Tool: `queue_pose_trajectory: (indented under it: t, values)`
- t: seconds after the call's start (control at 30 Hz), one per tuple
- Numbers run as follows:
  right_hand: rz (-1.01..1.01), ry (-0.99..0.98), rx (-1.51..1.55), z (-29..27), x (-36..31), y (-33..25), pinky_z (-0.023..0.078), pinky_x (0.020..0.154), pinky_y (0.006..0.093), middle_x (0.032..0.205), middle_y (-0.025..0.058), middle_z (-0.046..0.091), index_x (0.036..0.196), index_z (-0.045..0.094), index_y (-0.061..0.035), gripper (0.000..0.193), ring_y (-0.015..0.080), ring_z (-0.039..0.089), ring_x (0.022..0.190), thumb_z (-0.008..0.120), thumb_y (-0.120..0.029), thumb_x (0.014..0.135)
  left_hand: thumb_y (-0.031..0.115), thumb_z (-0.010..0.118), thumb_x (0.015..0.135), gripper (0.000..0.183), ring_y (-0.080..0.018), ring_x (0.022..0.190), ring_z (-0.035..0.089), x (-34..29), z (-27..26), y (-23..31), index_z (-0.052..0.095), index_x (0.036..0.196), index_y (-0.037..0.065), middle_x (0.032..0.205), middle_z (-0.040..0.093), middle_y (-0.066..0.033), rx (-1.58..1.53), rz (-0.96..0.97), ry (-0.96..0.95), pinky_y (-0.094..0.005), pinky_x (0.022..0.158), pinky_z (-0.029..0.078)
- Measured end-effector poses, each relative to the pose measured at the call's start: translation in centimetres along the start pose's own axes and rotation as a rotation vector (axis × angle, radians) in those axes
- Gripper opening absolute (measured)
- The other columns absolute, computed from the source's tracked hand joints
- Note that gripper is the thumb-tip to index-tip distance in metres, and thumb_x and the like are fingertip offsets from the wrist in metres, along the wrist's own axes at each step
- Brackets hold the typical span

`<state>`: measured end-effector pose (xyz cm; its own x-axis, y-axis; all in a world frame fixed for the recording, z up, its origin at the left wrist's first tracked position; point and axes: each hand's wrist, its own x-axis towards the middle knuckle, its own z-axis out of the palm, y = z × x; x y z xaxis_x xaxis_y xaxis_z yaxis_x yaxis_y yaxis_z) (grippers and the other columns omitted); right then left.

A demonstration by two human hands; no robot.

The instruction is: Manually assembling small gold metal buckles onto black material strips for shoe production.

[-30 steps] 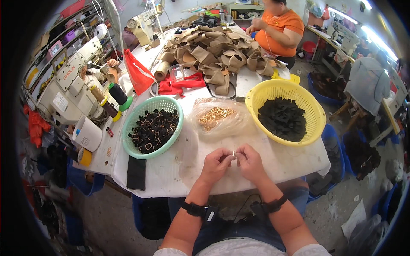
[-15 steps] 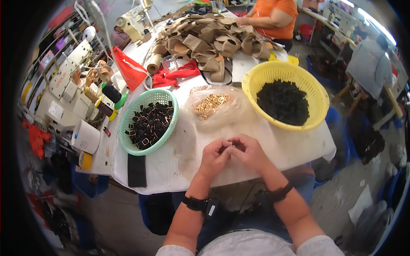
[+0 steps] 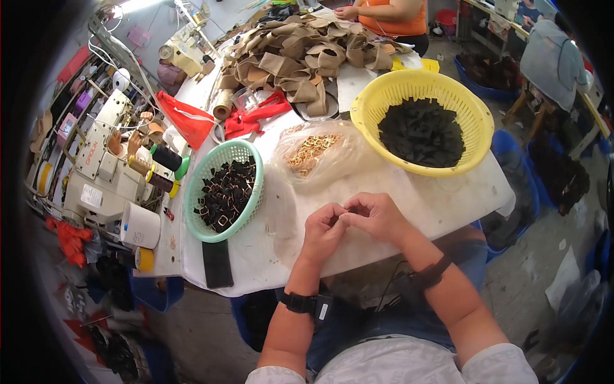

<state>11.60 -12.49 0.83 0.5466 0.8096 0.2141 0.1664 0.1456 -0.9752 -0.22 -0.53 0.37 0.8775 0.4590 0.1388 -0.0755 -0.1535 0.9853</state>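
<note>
My left hand [image 3: 324,232] and my right hand [image 3: 376,216] meet at the fingertips over the near edge of the table, both closed in a pinch. Something small and dark seems to sit between them, but the fingers hide most of it. Beyond my hands lies a clear plastic bag [image 3: 348,152] with gold-coloured metal buckles [image 3: 311,152] in it. A mint-green basket [image 3: 256,185] to the left holds black strap pieces fitted with gold buckles [image 3: 225,192]. In the yellow basket [image 3: 476,121] at the right are plain black fabric strips [image 3: 422,133].
A black phone [image 3: 218,264] lies by the green basket. Sewing machines [image 3: 96,169], thread cones [image 3: 167,157] and a white container [image 3: 140,225] stand at left. Brown cut pieces [image 3: 300,57] are heaped at the far end, near a person in orange [image 3: 400,18]. Blue tubs [image 3: 511,192] are at right.
The view has tilted and shifted a little, so the baskets and table appear moved. My hands stay pinched together in nearly the same place, fingers slightly readjusted.
</note>
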Motion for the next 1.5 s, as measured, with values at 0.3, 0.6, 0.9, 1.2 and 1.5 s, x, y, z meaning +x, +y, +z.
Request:
queue_pose_trajectory:
  t: [0.3, 0.6, 0.9, 1.2, 1.5]
  values:
    - [-0.035, 0.142, -0.147, 0.4, -0.2, -0.3, 0.044, 0.051, 0.0220, 0.061, 0.0024, 0.061, 0.079, 0.068, -0.0003, 0.014, 0.0049, 0.051, 0.055, 0.073, -0.013, 0.076, 0.004, 0.061, 0.089, 0.004, -0.0019, 0.066, 0.047, 0.0, 0.0, 0.2, 0.061, 0.087, 0.001, 0.073, 0.056, 0.0043, -0.049, -0.043, -0.048, -0.0180, 0.058, 0.038]
    - [-0.004, 0.082, -0.094, -0.1, 0.0, 0.1, 0.045, 0.054, 0.0214, 0.066, 0.0016, 0.062, 0.088, 0.067, 0.0008, 0.018, 0.0050, 0.053, 0.060, 0.073, -0.011, 0.077, 0.005, 0.059, 0.091, 0.005, -0.0038, 0.064, 0.049, 0.1, -0.4, 0.2, 0.060, 0.089, 0.001, 0.073, 0.056, 0.0025, -0.046, -0.050, -0.053, -0.0183, 0.056, 0.039]
    - [0.244, -0.069, 0.379, -0.8, 0.6, -0.1, 0.042, 0.049, 0.0205, 0.066, 0.0009, 0.058, 0.091, 0.061, 0.0011, 0.014, 0.0063, 0.052, 0.055, 0.058, -0.012, 0.091, 0.005, 0.057, 0.091, 0.007, -0.0021, 0.060, 0.044, 0.4, -0.4, 0.1, 0.059, 0.085, 0.002, 0.069, 0.053, 0.0050, -0.158, -0.082, -0.001, -0.0184, 0.054, 0.036]
    - [0.224, 0.002, 0.332, -0.8, 0.3, 0.0, 0.037, 0.045, 0.0208, 0.064, -0.0002, 0.054, 0.083, 0.057, -0.0015, 0.014, 0.0062, 0.049, 0.050, 0.057, -0.011, 0.092, 0.005, 0.060, 0.090, 0.006, -0.0038, 0.065, 0.047, 0.5, -0.3, -0.1, 0.060, 0.086, 0.001, 0.075, 0.056, 0.0023, -0.170, -0.041, -0.093, -0.0186, 0.058, 0.038]
    - [0.201, 0.043, 0.251, -0.3, 0.6, 0.4, 0.037, 0.046, 0.0215, 0.063, 0.0010, 0.054, 0.083, 0.057, -0.0015, 0.013, 0.0074, 0.049, 0.050, 0.056, -0.010, 0.092, 0.007, 0.063, 0.088, 0.007, -0.0037, 0.061, 0.047, 0.2, -0.5, 0.8, 0.062, 0.083, 0.002, 0.069, 0.054, 0.0044, -0.127, -0.120, -0.031, -0.0190, 0.055, 0.038]
